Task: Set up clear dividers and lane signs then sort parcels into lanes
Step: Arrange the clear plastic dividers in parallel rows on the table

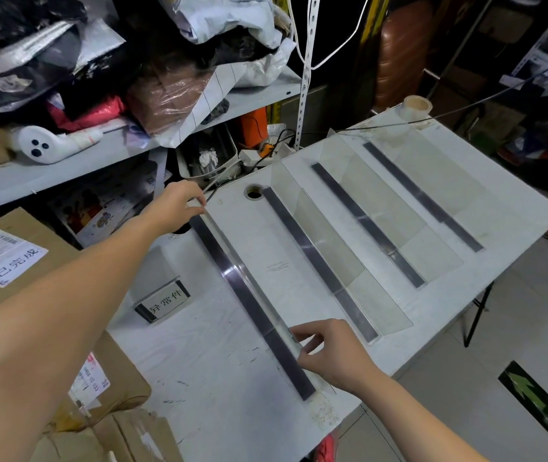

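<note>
Several clear dividers with dark base strips stand in a row on the white table [219, 371]. The nearest divider [249, 295] runs from the far left edge toward me. My left hand [175, 206] pinches its far top end. My right hand [329, 351] pinches its near end between thumb and fingers. Beside it stand the second divider [322, 261], the third divider [369, 225] and the fourth divider [426, 198]. A clear lane sign [162, 301] with black characters stands on the table, left of the nearest divider.
Cardboard boxes [15, 261] with labels sit left of the table. A metal shelf [99, 155] behind holds bagged parcels and a white scanner [52, 145]. A tape roll [416, 106] stands at the table's far corner. A cable hole [254, 191] pierces the tabletop. Tiled floor lies right.
</note>
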`<state>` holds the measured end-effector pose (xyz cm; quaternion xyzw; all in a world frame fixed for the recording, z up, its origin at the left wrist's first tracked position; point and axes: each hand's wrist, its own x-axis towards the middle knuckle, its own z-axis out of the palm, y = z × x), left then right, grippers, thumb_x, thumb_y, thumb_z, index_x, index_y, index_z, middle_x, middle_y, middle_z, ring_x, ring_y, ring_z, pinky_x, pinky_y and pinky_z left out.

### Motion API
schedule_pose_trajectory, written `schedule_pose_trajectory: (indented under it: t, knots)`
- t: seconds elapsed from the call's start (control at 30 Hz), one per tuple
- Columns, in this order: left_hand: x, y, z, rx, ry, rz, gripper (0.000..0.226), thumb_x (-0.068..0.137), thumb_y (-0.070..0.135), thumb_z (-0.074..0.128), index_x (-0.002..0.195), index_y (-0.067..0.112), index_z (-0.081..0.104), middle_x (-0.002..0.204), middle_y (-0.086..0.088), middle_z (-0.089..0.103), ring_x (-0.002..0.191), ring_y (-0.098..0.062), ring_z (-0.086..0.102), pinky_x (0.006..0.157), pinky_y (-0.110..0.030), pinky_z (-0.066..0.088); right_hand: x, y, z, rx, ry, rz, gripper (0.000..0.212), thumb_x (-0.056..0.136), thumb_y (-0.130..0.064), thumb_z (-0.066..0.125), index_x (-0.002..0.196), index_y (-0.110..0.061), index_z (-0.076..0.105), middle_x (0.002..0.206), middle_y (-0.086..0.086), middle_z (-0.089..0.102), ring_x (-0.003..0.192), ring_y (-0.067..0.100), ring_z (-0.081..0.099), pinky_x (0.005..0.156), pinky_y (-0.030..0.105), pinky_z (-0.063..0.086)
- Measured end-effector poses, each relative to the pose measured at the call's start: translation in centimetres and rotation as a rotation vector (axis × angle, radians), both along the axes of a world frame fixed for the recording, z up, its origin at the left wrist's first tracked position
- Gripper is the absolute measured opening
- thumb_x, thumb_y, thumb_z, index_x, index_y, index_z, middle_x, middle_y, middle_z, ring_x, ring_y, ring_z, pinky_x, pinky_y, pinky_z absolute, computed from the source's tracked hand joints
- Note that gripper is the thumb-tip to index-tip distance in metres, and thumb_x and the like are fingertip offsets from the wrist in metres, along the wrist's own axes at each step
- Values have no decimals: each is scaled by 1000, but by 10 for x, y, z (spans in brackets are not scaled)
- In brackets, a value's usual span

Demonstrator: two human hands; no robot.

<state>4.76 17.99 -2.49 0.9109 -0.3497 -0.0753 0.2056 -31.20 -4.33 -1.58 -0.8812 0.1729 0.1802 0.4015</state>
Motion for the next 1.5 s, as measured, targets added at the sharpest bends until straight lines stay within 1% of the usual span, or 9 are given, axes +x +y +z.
schedule_pose_trajectory:
  t: [0.13, 0.3, 0.47, 0.67, 0.77, 0.97, 1.1, 1.27, 1.5]
  knots:
    - [3, -2, -3, -38, -1, 2, 8, 90, 13, 76, 92, 16, 69, 101, 1, 63, 98, -18, 57, 89, -34, 47, 1, 3, 2, 5, -8, 0, 50, 78, -12, 71, 125, -28, 73, 109, -18, 72, 89, 2, 71, 82, 19, 58]
    - [9, -10, -6, -93, -72, -57, 9, 88, 10, 77, 90, 13, 69, 94, 0, 63, 90, -16, 54, 86, -33, 46, 1, 0, 9, -22, -58, -33, 45, 77, -11, 66, 116, -31, 77, 88, -34, 65, 91, 0, 70, 84, 24, 58]
    - [14, -10, -17, -64, -56, -39, 11, 89, 14, 77, 90, 20, 68, 96, 5, 63, 93, -18, 58, 85, -37, 49, 0, 0, -1, -43, -23, -28, 52, 78, -15, 66, 126, -33, 73, 111, -21, 72, 90, -4, 68, 82, 20, 58]
    - [16, -8, -16, -40, -29, -54, 16, 89, 12, 77, 90, 24, 65, 96, 6, 61, 94, -16, 56, 86, -37, 49, -1, 7, -4, -13, -14, -1, 48, 79, -19, 67, 124, -34, 73, 111, -20, 73, 88, -6, 68, 77, 13, 56]
    - [16, -8, -15, -43, -28, -63, 20, 88, 11, 77, 89, 26, 63, 97, 4, 62, 94, -16, 55, 85, -36, 48, -1, 9, -3, -16, -17, -8, 42, 78, -18, 66, 117, -30, 77, 106, -19, 73, 86, -6, 68, 78, 20, 58]
    - [15, -7, -18, -32, -18, -44, 16, 89, 15, 77, 90, 26, 65, 99, 6, 61, 96, -14, 55, 87, -35, 48, -3, 6, 2, -62, -37, 4, 43, 78, -13, 63, 114, -31, 77, 88, -38, 59, 91, -6, 65, 80, 16, 55]
    - [12, -7, -18, -12, 0, -6, 14, 90, 17, 76, 90, 26, 66, 101, 7, 60, 99, -16, 56, 89, -35, 47, -5, 4, -2, -57, -28, -9, 48, 77, -16, 64, 119, -37, 75, 98, -32, 67, 93, -15, 61, 76, 6, 50]
    - [9, -8, -14, 31, 5, 17, 13, 92, 23, 74, 92, 31, 63, 103, 12, 58, 104, -13, 54, 97, -39, 45, -5, 1, 3, -37, -58, -3, 50, 77, -15, 62, 77, -65, 55, 86, -47, 61, 91, -4, 65, 76, 13, 54]
    - [3, -11, -2, 88, 2, 17, 17, 94, 27, 72, 110, 23, 67, 113, 7, 62, 112, -20, 58, 97, -42, 48, -1, -1, -3, -43, -20, 13, 39, 84, -28, 70, 122, -37, 69, 105, -24, 68, 87, 3, 69, 79, 18, 57]
